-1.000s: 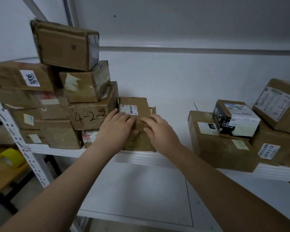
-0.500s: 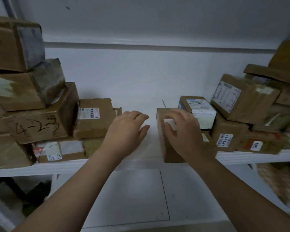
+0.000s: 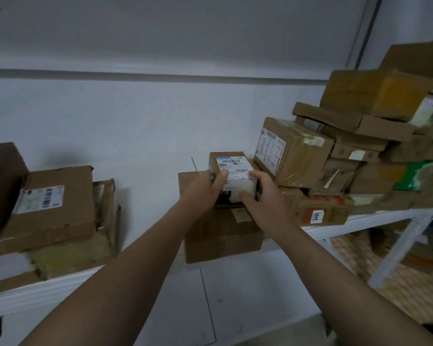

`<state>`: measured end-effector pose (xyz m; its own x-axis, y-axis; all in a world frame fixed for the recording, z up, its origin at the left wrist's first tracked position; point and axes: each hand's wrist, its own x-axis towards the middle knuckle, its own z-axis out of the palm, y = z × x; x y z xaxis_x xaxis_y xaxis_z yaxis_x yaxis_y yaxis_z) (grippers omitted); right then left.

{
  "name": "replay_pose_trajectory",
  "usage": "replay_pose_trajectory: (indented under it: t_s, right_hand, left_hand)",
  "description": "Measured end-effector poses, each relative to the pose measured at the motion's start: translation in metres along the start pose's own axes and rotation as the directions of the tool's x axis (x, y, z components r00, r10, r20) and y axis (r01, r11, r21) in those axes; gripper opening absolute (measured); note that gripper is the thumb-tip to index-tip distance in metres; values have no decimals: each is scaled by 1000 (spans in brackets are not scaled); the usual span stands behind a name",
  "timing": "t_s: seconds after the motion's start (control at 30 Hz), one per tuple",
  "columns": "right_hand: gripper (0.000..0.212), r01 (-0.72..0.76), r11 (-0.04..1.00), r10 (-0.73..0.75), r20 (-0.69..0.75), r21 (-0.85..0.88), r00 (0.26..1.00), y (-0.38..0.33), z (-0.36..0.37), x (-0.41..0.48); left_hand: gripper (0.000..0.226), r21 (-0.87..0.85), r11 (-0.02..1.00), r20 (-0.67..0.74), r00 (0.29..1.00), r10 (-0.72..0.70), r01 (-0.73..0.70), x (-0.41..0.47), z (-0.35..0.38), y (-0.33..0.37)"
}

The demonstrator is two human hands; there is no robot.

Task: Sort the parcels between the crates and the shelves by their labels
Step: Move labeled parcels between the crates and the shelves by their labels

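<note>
1. A small cardboard parcel (image 3: 231, 171) sits near the middle of a white shelf (image 3: 375, 218), resting on top of a larger plain brown box (image 3: 223, 236) that stands at the shelf's front edge.
2. A white shipping label covers nearly all of the parcel's top. It has a blue strip along its far end and several barcodes, and the print is too small to read. The face turned toward the person is dark with a pale patch.
3. The left hand (image 3: 205, 189) grasps the parcel's left side. Its fingers are curled round the edge, and one digit lies across the near corner of the label.
4. The right hand (image 3: 263, 193) grasps the right side. Its fingers hook over the top right edge, and the thumb presses against the front face.
5. Two bare forearms reach up to the parcel from the bottom of the view.
6. Just to the right, a tilted box (image 3: 295, 153) shows a white label with red handwriting. Whether it touches the parcel cannot be told.
7. Further right, a jumbled pile of brown boxes (image 3: 375, 103) rises high. Below it, at the shelf's front edge, a red-taped box (image 3: 320, 214) carries a small white number tag.
8. Well apart on the left, a flat box (image 3: 53, 203) with a barcode label lies tilted on other parcels.
</note>
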<state>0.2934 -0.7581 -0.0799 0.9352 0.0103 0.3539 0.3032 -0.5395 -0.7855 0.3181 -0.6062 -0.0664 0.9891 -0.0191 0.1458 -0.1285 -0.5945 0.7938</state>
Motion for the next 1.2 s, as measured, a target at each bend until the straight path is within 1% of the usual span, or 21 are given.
replay_pose_trajectory:
  t_s: [0.07, 0.13, 0.23, 0.3, 0.4, 0.43, 0.5, 0.57, 0.67, 0.77, 0.9, 1.0, 1.1, 1.2]
  right_hand:
    - [51, -19, 996, 16, 34, 92, 999, 1, -1, 3]
    - [49, -30, 987, 21, 55, 159, 998, 0, -2, 5]
    - [32, -11, 971, 6, 20, 238, 1000, 1, -3, 5]
    - [26, 3, 958, -2, -5, 286, 1000, 1, -5, 2]
    - [44, 3, 945, -1, -6, 327, 1000, 1, -7, 0]
    - [44, 7, 945, -6, -2, 326, 1000, 1, -7, -1]
    - [37, 39, 939, -48, 18, 342, 999, -1, -5, -3]
    - [37, 41, 917, -68, 52, 396, 996, -2, 0, -6]
    - [40, 35, 891, -72, 65, 453, 995, -3, 5, -9]
    - [41, 57, 863, -108, 72, 502, 992, -9, 8, -13]
    - [41, 121, 864, -155, 29, 489, 987, -15, 14, -19]
    - [39, 148, 844, -195, 39, 515, 980, -21, 17, -22]
    - [37, 173, 822, -235, 46, 543, 971, -31, 20, -25]
    - [36, 234, 825, -288, 27, 515, 957, -45, 25, -24]
  left_hand:
    - [61, -20, 998, 9, 998, -66, 66, 9, 3, 1]
    - [55, -75, 991, -12, 994, -109, 108, 12, 6, 0]
    - [43, -241, 961, -45, 988, -147, 132, 6, 13, -2]
    - [36, -321, 943, -120, 983, -136, 91, -4, 16, -3]
    - [32, -419, 906, -256, 965, -52, -62, -26, 15, -7]
    - [33, -435, 892, -287, 958, -10, -122, -34, 14, -9]
    - [36, -444, 868, -327, 942, 74, -222, -49, 9, -14]
    - [39, -432, 860, -353, 928, 116, -272, -61, 6, -19]
    - [37, -415, 867, -422, 902, 88, -278, -72, 1, -25]
    - [34, -422, 865, -443, 894, 65, -272, -79, -6, -26]
    - [32, -434, 849, -473, 878, 70, -301, -87, -13, -26]
    - [31, -442, 840, -490, 869, 68, -315, -94, -17, -26]
    - [38, -457, 836, -491, 870, 46, -302, -102, -23, -23]
    - [42, -377, 882, -530, 847, 44, -282, -112, -38, -17]
